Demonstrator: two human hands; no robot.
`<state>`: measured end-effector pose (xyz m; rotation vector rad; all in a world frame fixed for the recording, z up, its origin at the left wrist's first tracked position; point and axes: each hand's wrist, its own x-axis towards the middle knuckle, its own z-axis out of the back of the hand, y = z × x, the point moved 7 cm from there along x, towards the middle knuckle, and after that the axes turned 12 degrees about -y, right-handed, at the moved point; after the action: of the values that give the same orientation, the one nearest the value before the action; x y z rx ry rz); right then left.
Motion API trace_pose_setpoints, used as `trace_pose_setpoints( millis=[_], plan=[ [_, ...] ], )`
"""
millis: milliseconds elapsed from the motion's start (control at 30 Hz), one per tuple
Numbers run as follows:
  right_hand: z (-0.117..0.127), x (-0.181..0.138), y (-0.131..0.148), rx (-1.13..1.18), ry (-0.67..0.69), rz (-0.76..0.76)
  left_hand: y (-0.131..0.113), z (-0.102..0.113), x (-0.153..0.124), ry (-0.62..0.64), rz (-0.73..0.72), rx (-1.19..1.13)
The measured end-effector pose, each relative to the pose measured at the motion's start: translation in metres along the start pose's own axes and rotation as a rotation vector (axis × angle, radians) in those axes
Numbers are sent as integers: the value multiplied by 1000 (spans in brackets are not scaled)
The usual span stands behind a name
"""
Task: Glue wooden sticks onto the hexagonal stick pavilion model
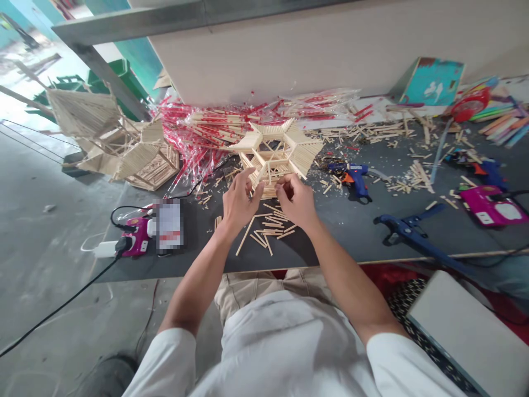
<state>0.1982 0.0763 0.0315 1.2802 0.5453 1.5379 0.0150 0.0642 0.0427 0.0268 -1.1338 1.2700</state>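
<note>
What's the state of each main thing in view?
Stick model: standing, open at its centre
Left hand: fingers parted, at the model
Right hand: fingers curled at the model; grip unclear
Loose sticks: scattered before the model
Nearer glue gun: lying on its side
Left power strip: plugs inserted
Plastic wrapping: crumpled
Larger model: open-framed

In front of you is a small pale wooden stick model (301, 154). On the flat dark table (334, 231), thin wooden sticks (273, 225) lie nearer you, red plastic wrappers (185, 127) behind, a blue plastic glue gun (357, 174) right. To its left is a big wooden stick model (140, 157).
</note>
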Motion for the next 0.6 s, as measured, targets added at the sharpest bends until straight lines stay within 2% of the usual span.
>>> trace_pose_setpoints(
  millis=[233,600],
  plan=[
    [-1,-1,1,7,4,4,-6,-11,1,-11,57,-42],
    [0,-1,3,-6,-6,-2,1,-18,7,-66,143,-104]
  ],
)
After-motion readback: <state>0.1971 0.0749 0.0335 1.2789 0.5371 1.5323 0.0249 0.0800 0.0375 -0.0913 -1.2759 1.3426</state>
